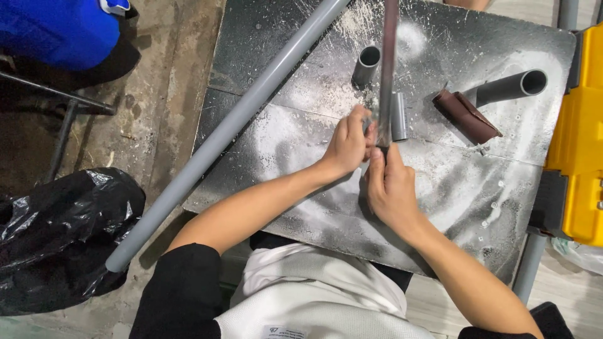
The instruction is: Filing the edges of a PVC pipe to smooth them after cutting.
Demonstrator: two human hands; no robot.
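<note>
Both forearms reach up from the white-and-black clothed torso at the bottom edge and meet over the dusty black worktable (301,207). Right hand (391,188) is closed around the lower end of a thin metal bar (387,69), which runs almost straight up out of the top edge. Left hand (347,145) pinches in from the left, fingertips curled shut against the same bar at its lower end; what exactly lies under those fingertips is hidden. Just right of the bar, touching or nearly so, lies a short grey pipe piece (398,117), parallel to it. Further up the table stands a short grey pipe stub (366,64) with its open end showing, and to the right a longer grey pipe section (512,86) beside a brown folded sheet (466,115). White dust covers the tabletop. A long grey pipe (226,132) crosses the table's left edge diagonally. A yellow case (581,144) sits at the right, a black plastic bag (59,238) on the floor at left.
</note>
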